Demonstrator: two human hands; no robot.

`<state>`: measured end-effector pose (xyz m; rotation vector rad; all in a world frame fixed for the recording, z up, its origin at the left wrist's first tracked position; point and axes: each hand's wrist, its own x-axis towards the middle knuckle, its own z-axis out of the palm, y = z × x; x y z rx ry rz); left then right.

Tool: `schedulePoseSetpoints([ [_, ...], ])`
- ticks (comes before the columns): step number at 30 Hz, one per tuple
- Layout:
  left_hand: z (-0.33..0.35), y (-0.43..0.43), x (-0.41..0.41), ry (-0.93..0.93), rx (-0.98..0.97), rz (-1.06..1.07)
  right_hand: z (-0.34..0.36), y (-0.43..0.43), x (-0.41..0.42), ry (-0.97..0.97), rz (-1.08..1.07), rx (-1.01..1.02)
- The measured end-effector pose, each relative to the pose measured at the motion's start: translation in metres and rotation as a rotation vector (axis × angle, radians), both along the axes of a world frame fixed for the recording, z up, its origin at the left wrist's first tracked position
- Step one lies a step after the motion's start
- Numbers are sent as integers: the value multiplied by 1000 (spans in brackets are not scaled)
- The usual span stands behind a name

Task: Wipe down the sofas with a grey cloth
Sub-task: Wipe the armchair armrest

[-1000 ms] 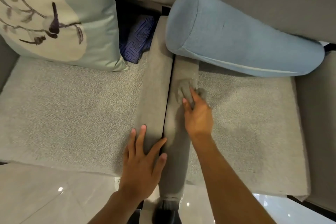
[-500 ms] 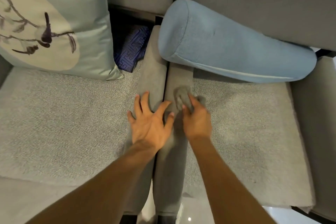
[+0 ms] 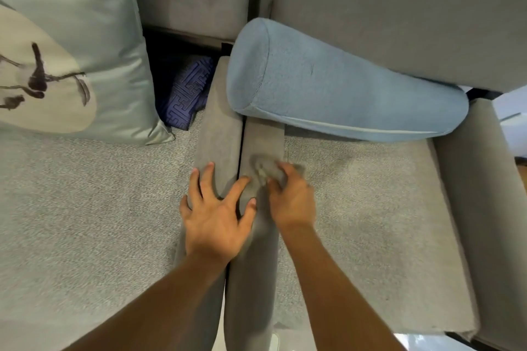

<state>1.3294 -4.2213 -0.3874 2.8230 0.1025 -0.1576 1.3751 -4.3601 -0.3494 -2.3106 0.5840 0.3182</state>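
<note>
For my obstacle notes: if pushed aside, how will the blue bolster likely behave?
The blue bolster is round in section, so it would probably roll rather than slide. Its fuzzy fabric cover suggests soft, light stuffing, likely easy for one hand. One end lies over the armrest, so it may tip down off it.

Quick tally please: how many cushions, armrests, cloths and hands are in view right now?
Cushions: 3 (pale green printed cushion, blue bolster, dark blue patterned cushion)
Armrests: 2 (left armrest, right armrest)
Cloths: 1 (grey cloth)
Hands: 2 (left hand, right hand)
Total: 8
</note>
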Motion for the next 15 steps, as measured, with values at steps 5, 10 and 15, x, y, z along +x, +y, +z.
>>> schedulePoseSetpoints([
  [5,-5,-2,-2,-53,5,6,0,3,55,-13,32,-7],
  [10,-5,-2,-1,-113,-2,17,6,4,8,32,119,11],
  [15,-7,-2,0,-127,13,10,1,11,29,42,189,-143],
])
